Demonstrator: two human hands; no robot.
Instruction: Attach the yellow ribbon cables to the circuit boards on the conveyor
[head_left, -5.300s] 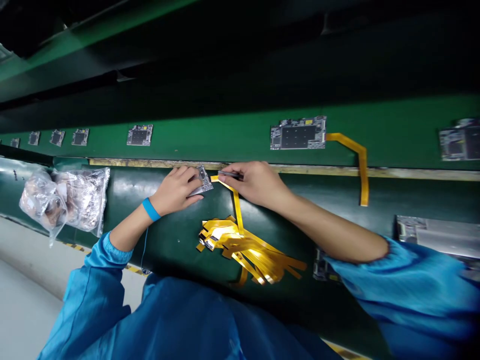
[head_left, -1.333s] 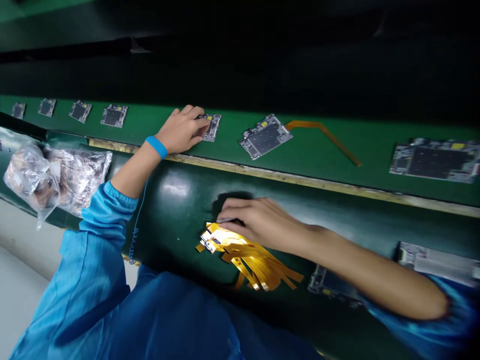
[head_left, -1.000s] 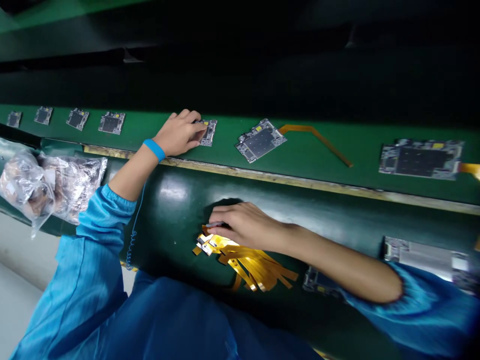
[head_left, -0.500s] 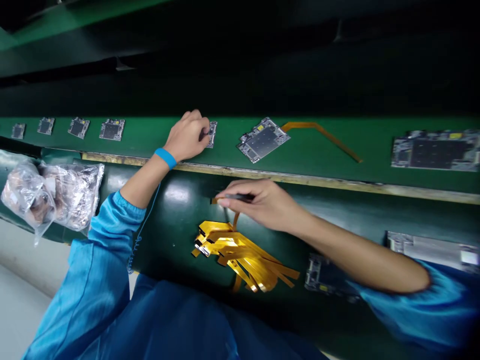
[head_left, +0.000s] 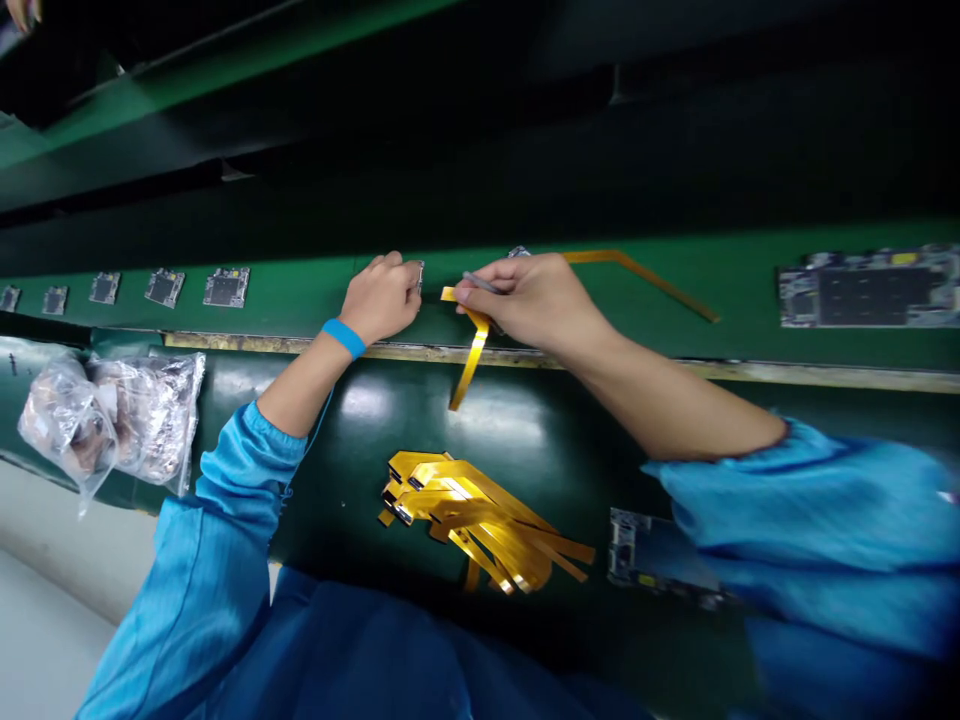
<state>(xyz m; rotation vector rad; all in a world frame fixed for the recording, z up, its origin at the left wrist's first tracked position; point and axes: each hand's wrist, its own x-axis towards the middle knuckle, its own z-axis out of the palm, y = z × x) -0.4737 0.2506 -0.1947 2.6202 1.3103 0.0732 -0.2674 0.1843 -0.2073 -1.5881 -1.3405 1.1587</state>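
My left hand [head_left: 382,300], with a blue wrist strap [head_left: 345,338], is closed at the edge of a small circuit board [head_left: 420,276] on the green upper strip; the hand hides most of that board. Just to its right, my right hand [head_left: 547,300] pinches an orange flex cable [head_left: 470,365]. One end of the cable points toward the left hand and its tail hangs over the ledge. A slim grey tool [head_left: 482,284] is also between the right fingers. Behind this hand, another circuit board [head_left: 519,251] is mostly hidden, with a flex cable [head_left: 630,262] running right.
A pile of orange flex cables [head_left: 487,510] lies on the lower green surface. Several circuit boards [head_left: 226,287] line the strip at left; a larger-looking one [head_left: 862,298] is at right. Another board [head_left: 634,550] lies by my right sleeve. Plastic bags [head_left: 154,415] sit at left.
My right hand has moved up from above the cable pile to beside the left hand, bringing a flex cable. The left hand stays at its board. The boards at far left appear shifted right.
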